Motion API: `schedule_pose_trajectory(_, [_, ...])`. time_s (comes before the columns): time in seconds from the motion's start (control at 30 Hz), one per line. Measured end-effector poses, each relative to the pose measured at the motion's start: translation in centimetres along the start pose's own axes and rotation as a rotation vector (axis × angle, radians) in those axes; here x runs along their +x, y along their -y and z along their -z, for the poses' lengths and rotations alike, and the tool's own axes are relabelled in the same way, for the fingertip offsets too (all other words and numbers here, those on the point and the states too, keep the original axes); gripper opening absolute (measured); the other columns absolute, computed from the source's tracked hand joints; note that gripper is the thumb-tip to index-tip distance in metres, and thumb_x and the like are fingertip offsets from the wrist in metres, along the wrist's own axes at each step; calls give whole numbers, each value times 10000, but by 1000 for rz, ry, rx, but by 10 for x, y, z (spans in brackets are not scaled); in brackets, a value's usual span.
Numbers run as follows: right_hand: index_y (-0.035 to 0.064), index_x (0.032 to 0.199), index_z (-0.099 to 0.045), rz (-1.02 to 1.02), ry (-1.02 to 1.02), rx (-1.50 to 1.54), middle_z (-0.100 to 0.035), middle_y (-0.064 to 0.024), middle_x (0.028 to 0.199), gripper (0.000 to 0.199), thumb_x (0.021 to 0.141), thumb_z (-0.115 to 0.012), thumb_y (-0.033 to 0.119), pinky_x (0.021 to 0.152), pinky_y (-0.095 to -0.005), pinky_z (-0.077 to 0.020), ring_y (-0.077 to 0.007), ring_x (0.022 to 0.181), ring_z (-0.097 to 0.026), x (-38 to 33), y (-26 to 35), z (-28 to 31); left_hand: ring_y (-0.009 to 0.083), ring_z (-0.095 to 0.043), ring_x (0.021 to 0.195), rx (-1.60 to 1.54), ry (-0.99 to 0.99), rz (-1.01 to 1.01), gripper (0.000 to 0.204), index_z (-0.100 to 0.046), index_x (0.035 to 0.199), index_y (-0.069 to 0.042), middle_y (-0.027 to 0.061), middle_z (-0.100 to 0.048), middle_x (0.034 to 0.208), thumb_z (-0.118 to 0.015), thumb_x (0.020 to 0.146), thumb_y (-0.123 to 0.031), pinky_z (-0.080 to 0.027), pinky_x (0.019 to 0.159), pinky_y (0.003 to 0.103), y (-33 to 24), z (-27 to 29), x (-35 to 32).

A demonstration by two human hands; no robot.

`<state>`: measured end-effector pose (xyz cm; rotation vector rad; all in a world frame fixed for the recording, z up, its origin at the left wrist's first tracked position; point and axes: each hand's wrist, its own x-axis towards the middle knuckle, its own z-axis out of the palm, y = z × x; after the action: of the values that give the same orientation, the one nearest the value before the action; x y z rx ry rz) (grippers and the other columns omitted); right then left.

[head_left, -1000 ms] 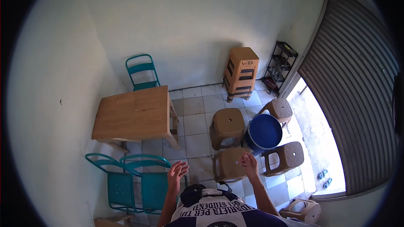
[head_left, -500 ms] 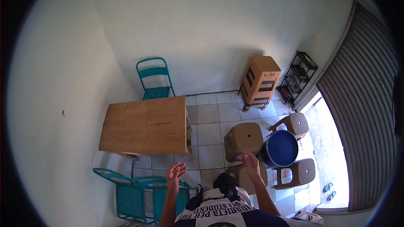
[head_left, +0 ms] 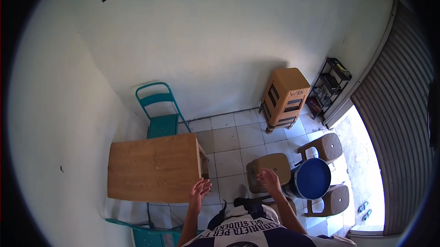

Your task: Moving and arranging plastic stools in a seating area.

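**Empty hands raised between table and stool in a small tiled room**

White walls close in a narrow room with a pale tiled floor (head_left: 233, 155), seen from high above. Far left, the wall runs bare down to a wooden table (head_left: 153, 167), its top carrying nothing. A teal metal chair (head_left: 160, 109) stands at the table's far end against the back wall, and the back of a second teal chair (head_left: 146, 231) shows at the lower edge, just beside the table's near side.

Next comes the left hand (head_left: 198, 192), lifted in front of the chest, fingers spread and loose, holding nothing; it hovers just off the table's near right corner without touching it. The right hand (head_left: 270, 180) is likewise open and empty, palm turned inward, hanging over the near edge of a brown plastic stool (head_left: 269, 169).

Judging by the pose, this is a reach not yet landed: neither hand has closed on anything, and the stool under the right hand is the nearest thing to take. Gripping it would call for lowering that hand to the seat rim and closing the fingers around it.

Further right, a blue round bin (head_left: 311, 178) sits among two more brown stools (head_left: 326, 146), a tall stack of stools (head_left: 285, 93) stands by the back wall, then a black wire rack (head_left: 330, 84) and a grey roller shutter (head_left: 403, 128).
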<state>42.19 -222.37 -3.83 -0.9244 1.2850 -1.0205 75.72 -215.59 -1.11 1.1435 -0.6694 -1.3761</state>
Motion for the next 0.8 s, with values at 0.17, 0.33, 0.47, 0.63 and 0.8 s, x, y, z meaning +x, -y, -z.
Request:
schedule_pose_trajectory(0.17, [103, 1251, -592, -16, 9, -99, -701, -31, 1032, 348, 1022, -523, 356, 739, -278, -493, -113, 879, -662, 63, 29, 3, 297, -611, 1177, -37, 44, -83, 457, -470, 1381, -38, 175, -582, 1326, -504, 1024, -321, -471, 1016, 410, -17, -25, 81])
schedule_pose_trajectory(0.33, [104, 1261, -586, -5, -3, -59, -695, -35, 1037, 343, 1023, -525, 343, 762, -283, -494, -117, 876, -654, 121, 58, -6, 287, -611, 1174, -14, 67, -63, 457, -472, 1378, -38, 175, -579, 1328, -509, 1022, -323, -474, 999, 407, -28, -36, 134])
schedule_pose_trajectory(0.47, [96, 1258, -585, 28, -28, -91, -687, -45, 1035, 317, 1030, -520, 306, 761, -287, -497, -131, 872, -650, 163, 71, -18, 277, -613, 1166, 47, 131, 4, 466, -472, 1382, -44, 172, -583, 1318, -514, 1019, -333, -475, 988, 402, -36, -37, 179])
schedule_pose_trajectory(0.63, [90, 1250, -588, 56, -48, 31, -689, -49, 1035, 321, 1031, -514, 313, 760, -285, -491, -130, 888, -652, 213, 77, -37, 275, -619, 1154, 72, 200, 24, 463, -474, 1381, -51, 165, -589, 1308, -518, 1017, -335, -473, 988, 394, -56, -42, 261])
schedule_pose_trajectory(0.8, [73, 1253, -584, 37, -160, -22, -691, -55, 1039, 345, 1032, -508, 326, 765, -296, -489, -137, 897, -653, 245, 102, -52, 275, -619, 1154, 98, 301, 18, 451, -482, 1376, -63, 162, -592, 1304, -524, 1014, -329, -473, 986, 393, -92, -51, 340])
